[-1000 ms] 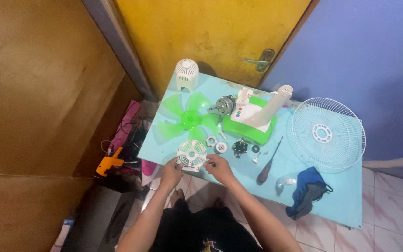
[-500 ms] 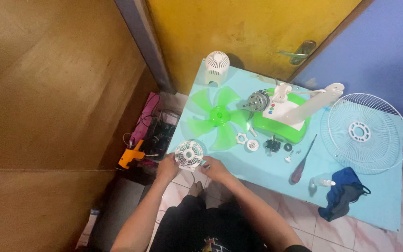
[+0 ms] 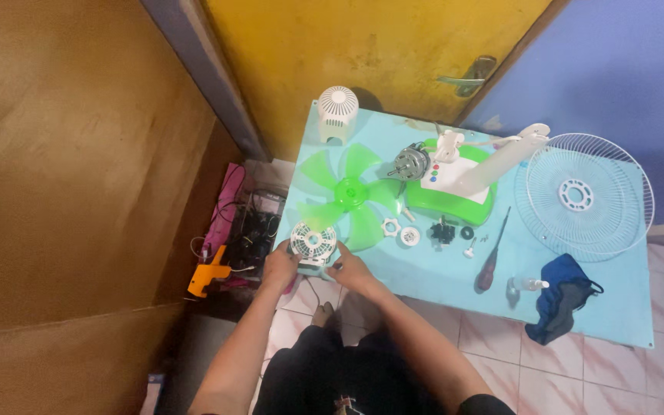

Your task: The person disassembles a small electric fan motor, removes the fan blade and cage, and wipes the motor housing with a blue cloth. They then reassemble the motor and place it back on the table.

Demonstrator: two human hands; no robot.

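Bright, even overhead light, soft shadows, slight blur and wide-angle bending at edges

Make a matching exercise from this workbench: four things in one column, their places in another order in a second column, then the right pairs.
Things:
1. round white vented part
2. green fan blade
3. white wire guard
4. blue cloth

Places:
A. far right of the table, by the blue wall
B. between both hands at the near left table edge
C. near right, beside the screwdriver
D. flat on the table, left of the green fan base

Pairs: 1-B, 2-D, 3-A, 4-C
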